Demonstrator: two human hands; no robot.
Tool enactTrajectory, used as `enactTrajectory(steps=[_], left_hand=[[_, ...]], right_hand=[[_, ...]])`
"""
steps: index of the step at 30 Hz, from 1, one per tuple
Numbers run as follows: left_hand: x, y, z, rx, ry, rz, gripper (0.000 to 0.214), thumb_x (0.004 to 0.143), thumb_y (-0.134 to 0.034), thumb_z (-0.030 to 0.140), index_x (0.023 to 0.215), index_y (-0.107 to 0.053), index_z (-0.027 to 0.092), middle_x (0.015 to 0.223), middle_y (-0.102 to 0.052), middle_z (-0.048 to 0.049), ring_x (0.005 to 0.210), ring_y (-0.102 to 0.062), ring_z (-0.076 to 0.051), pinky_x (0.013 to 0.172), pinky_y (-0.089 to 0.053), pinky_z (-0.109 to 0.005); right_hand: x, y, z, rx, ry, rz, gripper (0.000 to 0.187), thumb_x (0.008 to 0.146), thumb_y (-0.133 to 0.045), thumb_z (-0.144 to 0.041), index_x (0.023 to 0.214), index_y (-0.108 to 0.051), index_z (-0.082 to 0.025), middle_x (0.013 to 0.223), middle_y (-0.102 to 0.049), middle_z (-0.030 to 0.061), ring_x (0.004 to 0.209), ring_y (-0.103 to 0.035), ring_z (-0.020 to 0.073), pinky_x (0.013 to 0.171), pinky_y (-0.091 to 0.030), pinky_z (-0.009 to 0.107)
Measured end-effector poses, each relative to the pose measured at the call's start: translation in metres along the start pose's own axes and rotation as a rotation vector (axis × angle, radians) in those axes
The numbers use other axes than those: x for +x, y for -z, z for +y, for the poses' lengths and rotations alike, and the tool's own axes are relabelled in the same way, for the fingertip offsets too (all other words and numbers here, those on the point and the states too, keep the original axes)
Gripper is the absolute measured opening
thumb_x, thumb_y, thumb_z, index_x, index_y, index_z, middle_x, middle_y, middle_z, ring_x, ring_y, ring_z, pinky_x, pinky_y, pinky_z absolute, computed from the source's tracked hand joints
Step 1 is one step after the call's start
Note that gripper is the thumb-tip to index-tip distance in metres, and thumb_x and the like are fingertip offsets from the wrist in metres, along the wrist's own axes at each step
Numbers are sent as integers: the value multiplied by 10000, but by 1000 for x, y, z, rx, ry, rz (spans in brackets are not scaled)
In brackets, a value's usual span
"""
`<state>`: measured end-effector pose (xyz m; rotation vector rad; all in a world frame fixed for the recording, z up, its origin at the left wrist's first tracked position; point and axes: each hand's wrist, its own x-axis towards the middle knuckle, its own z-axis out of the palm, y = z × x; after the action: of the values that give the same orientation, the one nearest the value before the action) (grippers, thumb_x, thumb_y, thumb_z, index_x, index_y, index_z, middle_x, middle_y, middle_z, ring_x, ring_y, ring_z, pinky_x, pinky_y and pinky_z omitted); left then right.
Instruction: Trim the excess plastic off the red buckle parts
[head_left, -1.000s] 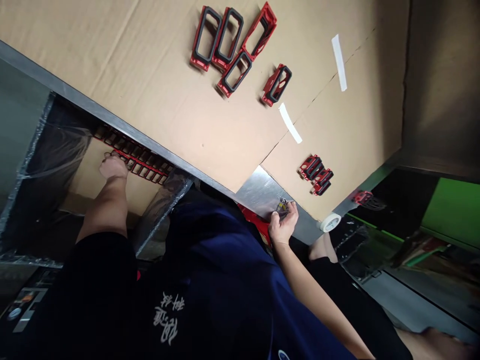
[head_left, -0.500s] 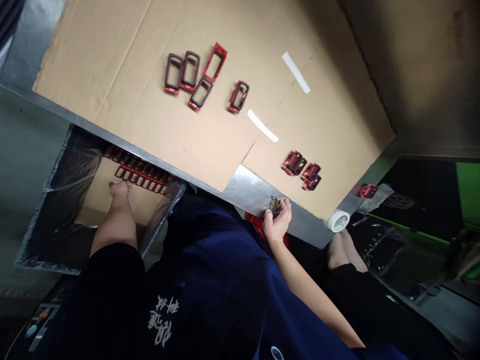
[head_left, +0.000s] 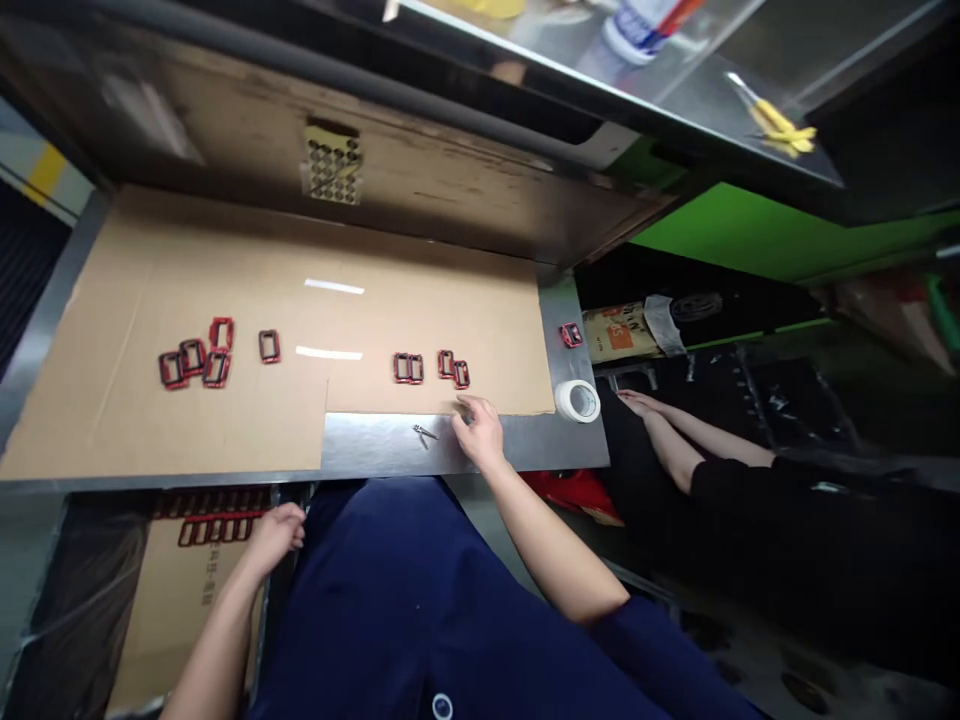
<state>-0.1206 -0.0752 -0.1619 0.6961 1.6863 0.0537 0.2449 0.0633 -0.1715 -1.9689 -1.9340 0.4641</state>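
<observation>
The right hand (head_left: 478, 435), fingers loosely curled and empty, rests at the steel counter edge (head_left: 375, 445) just beside small silver tweezers (head_left: 424, 432). The relaxed, empty left hand (head_left: 274, 532) sits just beside red-and-black rectangular frames (head_left: 214, 530) in a cardboard-lined bin (head_left: 180, 620).

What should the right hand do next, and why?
Probably pick up the small tool with the right hand: it lies on the steel strip just beside that hand, while the left hand is down at the red frames.
</observation>
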Motion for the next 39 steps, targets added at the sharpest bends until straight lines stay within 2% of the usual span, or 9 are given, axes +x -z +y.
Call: enactTrajectory(steps=[3,7,14,21,25,28,30,33,39], left_hand=[[-5,-16,50,69,-228,-60,172,848,-567,295,686,-549,242,578,-565,28,588,-591,-185,647,-514,-334],[-8,-30,127,128,-474,-107,47,753,-581,308,740,-586,263,605,-596,36,594,-563,-187,655,-458,-324],[-15,-75,209,-22,-599,-177,183,692,-702,352,730,-614,196,687,-635,7,670,-579,-165,682,-454,-281],[-5,-98,243,-512,-522,-134,546,697,-805,478,1123,-595,209,1169,-683,-95,915,-691,-182,737,-539,-282],[-8,-95,256,-743,-505,-181,522,694,-838,393,1105,-587,188,1054,-731,-66,780,-699,-134,693,-546,-236],[-25,-85,257,-831,-486,-260,439,677,-844,284,1025,-602,170,964,-752,-45,738,-714,-131,670,-560,-216],[-43,-78,254,-845,-456,-334,440,676,-841,254,1038,-604,169,942,-757,-39,714,-732,-147,640,-576,-223],[-72,-71,248,-824,-409,-442,456,665,-865,253,1033,-613,157,944,-764,-61,703,-755,-185,628,-604,-257],[-102,-70,241,-725,-471,-517,407,698,-880,386,948,-644,167,784,-713,-7,662,-728,-165,609,-605,-256]], right_hand=[[36,2,-12,-12,-43,-24,441,866,-646,-298,1302,-656,-238,1249,-626,130,1179,-533,323,966,-492,460],[68,1,-27,-28,-92,-71,396,876,-671,-342,1260,-678,-247,1237,-606,137,1151,-488,330,885,-488,435],[91,18,-19,-30,-134,-110,267,925,-627,-376,1127,-693,-215,1244,-623,124,1136,-495,285,885,-481,377],[41,59,-44,75,81,-106,208,914,-629,-313,1058,-709,-186,1104,-675,113,1118,-540,277,952,-494,381],[-6,85,-71,166,338,-152,217,901,-637,-266,1102,-718,-252,1154,-694,82,1136,-568,266,965,-520,385],[-21,108,-75,373,494,-28,368,884,-658,-240,1252,-665,-256,1364,-622,98,1207,-592,266,1033,-522,423],[-25,122,-71,571,483,26,577,834,-741,-286,1385,-573,-241,1466,-546,130,1286,-581,280,1084,-509,450],[-27,135,-69,762,396,-108,987,693,-889,-405,1535,-405,-232,1563,-446,167,1420,-481,329,1156,-449,510],[-31,141,-84,1009,407,-214,870,672,-903,-354,1447,-521,-252,1503,-527,140,1396,-517,308,1183,-409,501]])
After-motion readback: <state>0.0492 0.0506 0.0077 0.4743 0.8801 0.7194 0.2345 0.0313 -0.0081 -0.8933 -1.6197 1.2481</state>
